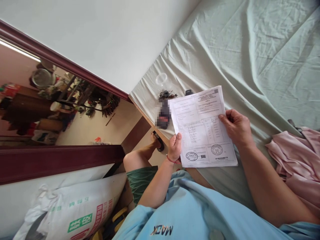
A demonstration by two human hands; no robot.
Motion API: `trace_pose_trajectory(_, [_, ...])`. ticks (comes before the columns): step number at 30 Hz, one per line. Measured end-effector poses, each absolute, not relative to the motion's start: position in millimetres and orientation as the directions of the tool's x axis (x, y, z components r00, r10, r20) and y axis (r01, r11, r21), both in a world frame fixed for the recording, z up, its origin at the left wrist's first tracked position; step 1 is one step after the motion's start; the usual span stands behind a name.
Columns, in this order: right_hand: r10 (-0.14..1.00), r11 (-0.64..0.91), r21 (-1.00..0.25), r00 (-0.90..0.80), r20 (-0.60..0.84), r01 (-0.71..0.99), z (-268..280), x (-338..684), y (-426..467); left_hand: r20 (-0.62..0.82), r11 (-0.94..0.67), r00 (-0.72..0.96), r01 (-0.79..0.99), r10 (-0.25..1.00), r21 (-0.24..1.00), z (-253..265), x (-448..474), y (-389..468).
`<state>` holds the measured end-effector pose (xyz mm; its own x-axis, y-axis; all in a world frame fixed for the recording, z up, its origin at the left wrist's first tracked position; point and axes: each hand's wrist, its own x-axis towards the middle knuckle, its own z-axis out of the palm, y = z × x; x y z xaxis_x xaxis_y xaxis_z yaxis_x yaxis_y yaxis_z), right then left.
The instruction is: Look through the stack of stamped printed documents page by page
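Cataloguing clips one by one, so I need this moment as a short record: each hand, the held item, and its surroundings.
Left hand: grips the left edge of the printed white paper sheets, thumb on top
Right hand: grips their right edge, thumb on top
Held item: printed grid, two dark ink stamps near the lower edge
Surface behind: wrinkled pale green cloth
On the cloth: clear round plastic item, bunch of metal keys, pink fabric at right
Lower left: white sack with red and green print
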<state>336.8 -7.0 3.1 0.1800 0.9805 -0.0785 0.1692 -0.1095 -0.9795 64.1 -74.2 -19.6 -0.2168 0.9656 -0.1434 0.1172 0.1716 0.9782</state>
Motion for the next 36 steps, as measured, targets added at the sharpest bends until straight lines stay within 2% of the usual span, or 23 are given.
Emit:
trace_pose_trajectory(3, [0.98,-0.107,-0.981,0.184,-0.077,0.162,4.9,336.6,-7.3,-0.09,0.135,-0.23,0.19,0.969,0.972,-18.2,64.5,-73.7])
trace_pose_trajectory(9, [0.975,-0.112,-0.984,0.207,-0.082,0.137,7.4,335.3,-8.4,-0.125,0.153,-0.178,0.157,0.976,0.976,-11.4,68.6,-74.3])
trace_pose_trajectory(17, [0.96,-0.079,-0.994,0.273,-0.056,0.074,0.8,336.3,-9.0,-0.089,0.122,-0.139,0.246,0.986,0.961,-5.7,70.8,-74.1])
trace_pose_trajectory(23, [0.932,-0.057,-0.981,0.363,0.015,0.187,4.0,334.4,-8.9,-0.083,0.124,-0.132,0.338,0.988,0.933,-4.9,69.9,-73.2])
trace_pose_trajectory(30, [0.921,-0.039,-0.944,0.377,0.093,0.328,3.1,334.6,-8.3,-0.097,0.131,-0.117,0.333,0.988,0.934,-2.0,70.5,-72.0])
trace_pose_trajectory(36, [0.916,-0.037,-0.947,0.389,0.096,0.32,8.9,333.3,-12.6,-0.112,0.14,-0.111,0.294,0.988,0.945,-5.4,69.7,-71.6])
